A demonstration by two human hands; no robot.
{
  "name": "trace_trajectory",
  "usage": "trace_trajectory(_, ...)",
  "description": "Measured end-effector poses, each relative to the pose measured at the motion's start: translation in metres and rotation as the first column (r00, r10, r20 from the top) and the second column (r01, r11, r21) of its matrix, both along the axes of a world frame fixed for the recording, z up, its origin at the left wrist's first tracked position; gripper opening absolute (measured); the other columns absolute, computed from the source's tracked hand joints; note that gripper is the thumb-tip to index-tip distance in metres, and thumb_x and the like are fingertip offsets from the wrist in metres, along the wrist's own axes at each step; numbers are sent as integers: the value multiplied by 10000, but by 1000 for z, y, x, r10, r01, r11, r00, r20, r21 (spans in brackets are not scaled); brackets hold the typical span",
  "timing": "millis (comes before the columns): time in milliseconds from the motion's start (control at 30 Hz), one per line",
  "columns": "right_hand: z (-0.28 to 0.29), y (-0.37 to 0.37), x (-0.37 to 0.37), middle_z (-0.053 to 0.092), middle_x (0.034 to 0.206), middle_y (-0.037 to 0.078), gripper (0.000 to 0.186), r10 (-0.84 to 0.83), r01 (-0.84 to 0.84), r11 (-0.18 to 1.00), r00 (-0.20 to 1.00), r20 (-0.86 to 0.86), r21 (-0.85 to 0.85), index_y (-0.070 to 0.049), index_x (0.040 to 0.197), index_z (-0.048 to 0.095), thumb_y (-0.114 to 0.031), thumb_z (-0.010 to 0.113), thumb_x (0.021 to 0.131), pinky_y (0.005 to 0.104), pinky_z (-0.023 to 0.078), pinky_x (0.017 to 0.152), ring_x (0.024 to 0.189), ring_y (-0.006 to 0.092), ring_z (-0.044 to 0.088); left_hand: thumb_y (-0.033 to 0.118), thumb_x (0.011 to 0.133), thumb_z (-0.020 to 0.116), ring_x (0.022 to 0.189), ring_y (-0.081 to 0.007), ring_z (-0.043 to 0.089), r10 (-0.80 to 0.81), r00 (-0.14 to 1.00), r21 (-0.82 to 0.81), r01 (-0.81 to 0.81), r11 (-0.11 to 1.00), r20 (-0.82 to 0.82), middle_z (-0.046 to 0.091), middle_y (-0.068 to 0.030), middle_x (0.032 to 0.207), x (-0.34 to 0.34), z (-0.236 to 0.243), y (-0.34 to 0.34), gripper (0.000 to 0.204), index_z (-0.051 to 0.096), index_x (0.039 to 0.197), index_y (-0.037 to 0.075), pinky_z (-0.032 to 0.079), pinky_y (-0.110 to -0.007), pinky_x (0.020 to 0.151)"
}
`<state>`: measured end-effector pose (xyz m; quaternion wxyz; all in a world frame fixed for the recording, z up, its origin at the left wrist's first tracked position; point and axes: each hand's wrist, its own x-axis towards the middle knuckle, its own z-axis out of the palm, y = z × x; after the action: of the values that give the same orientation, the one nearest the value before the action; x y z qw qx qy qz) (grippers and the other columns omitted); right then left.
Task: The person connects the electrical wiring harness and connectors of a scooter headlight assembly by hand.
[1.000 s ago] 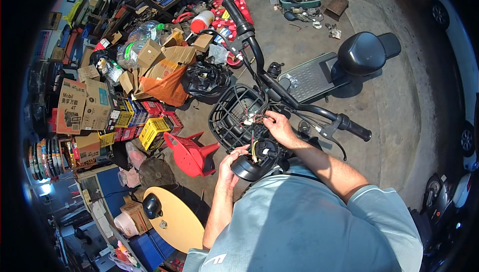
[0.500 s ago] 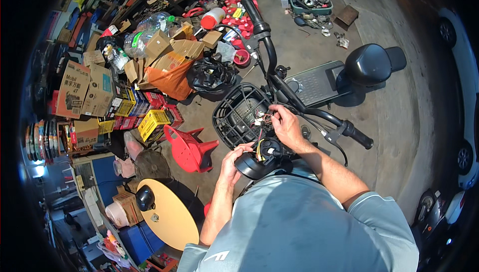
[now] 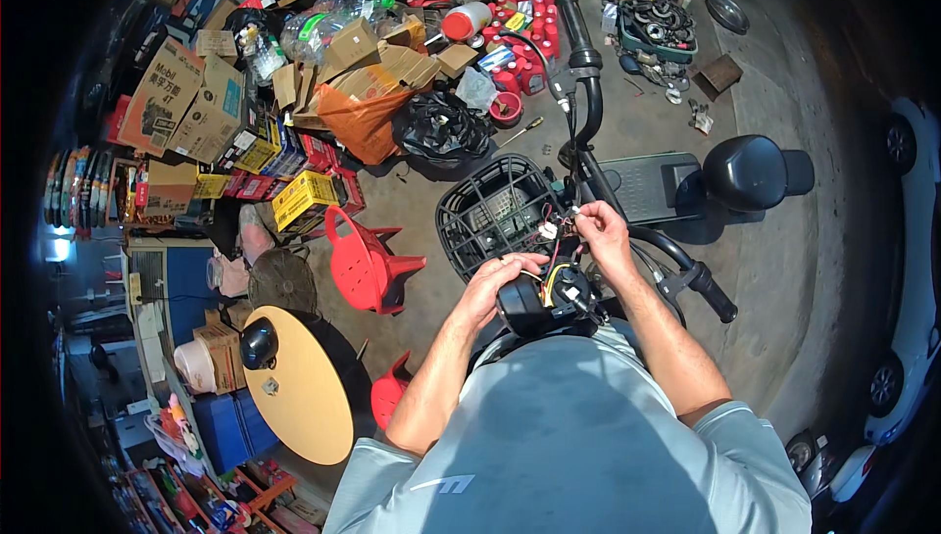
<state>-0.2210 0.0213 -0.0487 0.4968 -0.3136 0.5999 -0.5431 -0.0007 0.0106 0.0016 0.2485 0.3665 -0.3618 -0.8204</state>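
Note:
In the head view a black electric scooter with handlebars and a wire front basket stands in front of me. My left hand has its fingers curled over a round black lamp housing and thin yellow wires beside it. My right hand pinches a small light connector on the wiring. More white connectors with red and black wires hang over the basket's edge near my fingertips.
Cartons, a black bag and red bottles pile up at the upper left. A red plastic chair and a round table with a dark helmet stand left. A car is at the far right.
The scooter and both hands appear shifted rightward in the picture. My left hand has moved onto the top of the housing by the wires, and my right hand's fingertips are higher on the connector.

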Motion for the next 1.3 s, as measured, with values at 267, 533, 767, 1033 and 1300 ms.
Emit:
trace_trajectory(267,28,5,-7,610,776,0,73,51,-82,988,972,228,129,-62,968,554,-86,560,900,226,466,542,659,56,552,224,955,489,1038,-199,592,-34,997,18,35,999,-69,572,-175,1250,-7,-8,-4,281,626,984,-20,468,-333,935)
trace_trajectory(533,28,21,-13,663,849,61,152,208,-217,964,975,74,155,-16,1010,522,-56,547,866,230,463,619,729,81,588,242,897,547,1147,-261,545,14,994,48,-9,999,-108,545,-219,1265,-7,-11,-1,308,609,1007,-39,414,-366,1008)
trace_trajectory(767,34,24,-20,611,810,17,176,361,-361,921,932,27,146,-16,1012,519,-64,595,861,234,451,680,736,72,559,215,903,525,1139,-248,553,9,996,38,-6,999,-91,566,-187,1245,-6,-11,-1,317,601,1070,-43,441,-360,988)
trace_trajectory(1033,30,21,-21,571,766,-35,206,333,-342,938,936,117,63,-50,1030,520,-126,636,878,193,401,541,641,35,519,102,877,475,1038,-179,598,-91,993,138,101,985,-76,621,-119,1125,-13,-7,-13,309,586,1132,-35,478,-307,924)
trace_trajectory(1300,39,12,-24,631,836,47,170,380,-388,918,919,106,77,8,1015,519,-68,605,890,244,509,676,751,97,622,140,886,521,952,-135,602,-218,974,30,217,976,61,647,-68,1059,-29,-1,-24,293,615,1122,-5,475,-276,879)
